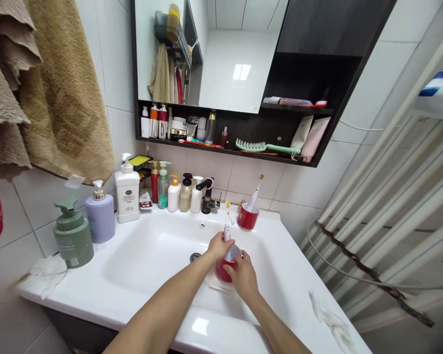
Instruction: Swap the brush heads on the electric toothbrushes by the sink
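Note:
Over the white sink (143, 255), my left hand (217, 246) is closed round the handle of a white electric toothbrush (227, 231) that stands upright in a red cup (226, 268). The brush head points up. My right hand (243, 275) wraps the red cup from the right side and holds it just above the basin. A second red cup (248, 216) with another toothbrush (256, 192) in it stands on the sink's back rim, beyond my hands.
A black faucet (206, 194) and a row of bottles line the back rim. Pump bottles, green (72, 236), lilac (100, 214) and white (127, 189), stand at left. Towels (59, 88) hang upper left. Crumpled tissues (330, 319) lie at right. A mirror cabinet (243, 123) hangs above.

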The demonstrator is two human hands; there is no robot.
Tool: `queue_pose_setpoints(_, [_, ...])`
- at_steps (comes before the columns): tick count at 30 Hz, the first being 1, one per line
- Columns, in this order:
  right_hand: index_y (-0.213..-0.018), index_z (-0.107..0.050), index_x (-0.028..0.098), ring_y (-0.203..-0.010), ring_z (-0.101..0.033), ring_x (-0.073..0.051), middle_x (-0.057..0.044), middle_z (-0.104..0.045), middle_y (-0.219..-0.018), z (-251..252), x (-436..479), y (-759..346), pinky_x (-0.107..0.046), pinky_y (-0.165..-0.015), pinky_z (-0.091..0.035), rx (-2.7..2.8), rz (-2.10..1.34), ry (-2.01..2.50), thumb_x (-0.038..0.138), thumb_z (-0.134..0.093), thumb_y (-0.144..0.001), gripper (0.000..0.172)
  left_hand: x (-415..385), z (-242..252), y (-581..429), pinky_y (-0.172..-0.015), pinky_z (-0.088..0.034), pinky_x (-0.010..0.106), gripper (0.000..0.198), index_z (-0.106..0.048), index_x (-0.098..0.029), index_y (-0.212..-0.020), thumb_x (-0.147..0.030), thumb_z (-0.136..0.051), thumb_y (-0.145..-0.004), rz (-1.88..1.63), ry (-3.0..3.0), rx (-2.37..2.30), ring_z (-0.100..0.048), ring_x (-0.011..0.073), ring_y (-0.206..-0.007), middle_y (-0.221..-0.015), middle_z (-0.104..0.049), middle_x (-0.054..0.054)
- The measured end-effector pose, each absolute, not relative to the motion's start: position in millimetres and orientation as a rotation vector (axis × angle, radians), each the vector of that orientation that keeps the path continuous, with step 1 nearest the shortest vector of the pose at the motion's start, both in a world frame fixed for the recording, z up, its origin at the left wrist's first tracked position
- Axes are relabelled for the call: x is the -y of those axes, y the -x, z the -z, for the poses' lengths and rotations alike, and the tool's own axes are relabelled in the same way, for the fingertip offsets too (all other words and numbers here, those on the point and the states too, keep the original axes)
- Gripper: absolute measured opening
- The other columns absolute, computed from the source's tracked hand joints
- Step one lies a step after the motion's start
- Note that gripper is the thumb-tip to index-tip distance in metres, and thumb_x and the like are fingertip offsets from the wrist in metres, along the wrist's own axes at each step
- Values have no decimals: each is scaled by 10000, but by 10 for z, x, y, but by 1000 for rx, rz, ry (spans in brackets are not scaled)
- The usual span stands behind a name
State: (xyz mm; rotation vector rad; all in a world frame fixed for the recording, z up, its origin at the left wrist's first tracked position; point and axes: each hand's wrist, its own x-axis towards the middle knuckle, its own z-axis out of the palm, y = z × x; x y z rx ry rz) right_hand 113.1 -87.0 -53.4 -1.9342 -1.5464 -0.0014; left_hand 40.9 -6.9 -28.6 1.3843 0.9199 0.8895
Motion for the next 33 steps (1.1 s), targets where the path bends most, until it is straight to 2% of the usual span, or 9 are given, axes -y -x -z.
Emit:
queue_pose_setpoints(3, [-582,-498,175,-892,-462,-236,-124,-423,-1018,556,853,-1098,-319,-697,-391,1511,-21,1908,244,-438,-608,95,56,293,-461,-651,-340,245,182,-497,-135,-701,-259,-530,-572,-982,-1339,-904,-486,153,-712,-682,-549,41])
queue_pose_setpoints(6, [-604,-505,184,-874,-473,-227,-107,-407,-1046,584,843,-1115,-317,-663,-406,1488,-27,1882,230,-441,-601,79,25,152,-462,-621,-345,232,125,-476,-142,-650,-256,-496,-603,-1086,-1285,-843,-478,125,-639,-620,-522,12])
queue_pose_setpoints(12, [-746,-531,198,-927,-437,-247,-101,-407,-1060,602,856,-1145,-345,-674,-391,1491,-81,1858,251,-453,-594,179,109,-280,-127,-610,-367,222,235,-434,-159,-769,-369,-397,-670,-1232,-1132,-682,-470,88,-613,-666,-498,-5])
queue_pose_setpoints(16, [-837,-526,172,-1007,-365,-253,-112,-422,-1068,309,918,-1068,-374,-789,-316,1316,-170,1668,335,-466,-595,298,486,-212,162,-517,-363,210,280,-431,-148,-814,-390,-400,-675,-1066,-843,-509,-451,69,-515,-596,-461,-11])
queue_pose_setpoints(17, [-845,-521,171,-972,-400,-236,-107,-452,-1034,184,941,-1022,-364,-779,-325,1277,-249,1575,360,-434,-621,306,595,-166,203,-499,-353,201,271,-438,-145,-812,-377,-413,-674,-990,-778,-465,-442,62,-497,-586,-455,-13])
queue_pose_setpoints(20, [-887,-488,170,-690,-524,-159,-57,-559,-797,-201,1016,-846,-296,-619,-399,1205,-707,1268,411,-383,-660,347,877,-61,259,-472,-326,189,242,-452,-143,-786,-358,-423,-678,-790,-726,-401,-426,53,-470,-572,-448,-15])
queue_pose_setpoints(24, [-731,-489,166,-467,-482,-99,10,-536,-557,-454,1085,-681,-219,-426,-363,1000,-1103,1094,413,-455,-621,273,1082,-43,295,-471,-308,190,294,-452,-142,-717,-427,-394,-676,-626,-751,-374,-432,56,-474,-577,-450,-11])
queue_pose_setpoints(28, [-682,-471,168,-480,-500,-99,25,-528,-527,-415,1102,-671,-225,-457,-383,861,-1168,974,393,-504,-590,245,1154,-22,342,-416,-268,188,445,-439,-147,-735,-560,-297,-646,-510,-820,-443,-384,48,-384,-501,-422,-29])
queue_pose_setpoints(33, [-638,-463,167,-427,-481,-82,43,-509,-475,-353,1072,-641,-227,-470,-393,862,-972,995,369,-503,-599,209,1183,28,314,-378,-257,181,453,-409,-148,-732,-577,-330,-610,-754,-1050,-607,-377,48,-346,-473,-434,-35])
